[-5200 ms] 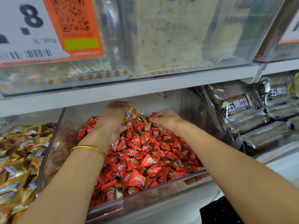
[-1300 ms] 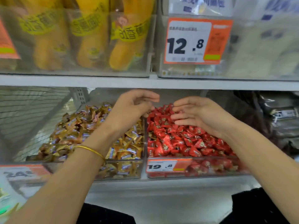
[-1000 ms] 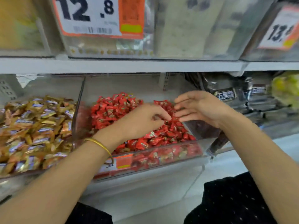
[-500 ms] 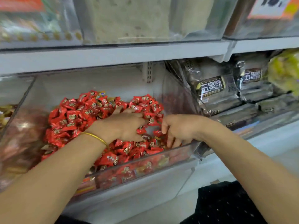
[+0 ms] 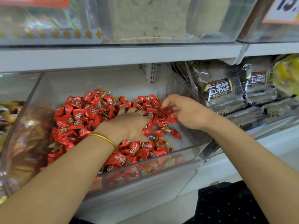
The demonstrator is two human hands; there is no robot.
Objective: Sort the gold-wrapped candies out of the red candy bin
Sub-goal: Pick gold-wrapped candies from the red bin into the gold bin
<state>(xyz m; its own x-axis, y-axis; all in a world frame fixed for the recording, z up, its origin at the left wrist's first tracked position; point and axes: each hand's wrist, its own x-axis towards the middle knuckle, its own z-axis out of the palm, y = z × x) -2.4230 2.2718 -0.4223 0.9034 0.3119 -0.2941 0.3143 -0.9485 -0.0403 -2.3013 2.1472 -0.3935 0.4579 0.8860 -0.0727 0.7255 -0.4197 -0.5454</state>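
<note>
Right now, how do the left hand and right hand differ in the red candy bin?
Left hand lies palm-down mid-pile, fingertips buried in red candies; right hand sits at the pile's right edge, fingers curled, grip unclear. Left wrist wears a gold bangle; right wrist is bare. Both are inside the clear bin.

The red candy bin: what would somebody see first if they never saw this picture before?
The heap of red candies filling the clear bin in the middle grabs the eye first. Two hands dig into it: the left hand, with a gold bangle, lies palm-down on the pile, the right hand curls its fingers at its right edge. A few gold-wrapped candies peek out near the front.
</note>
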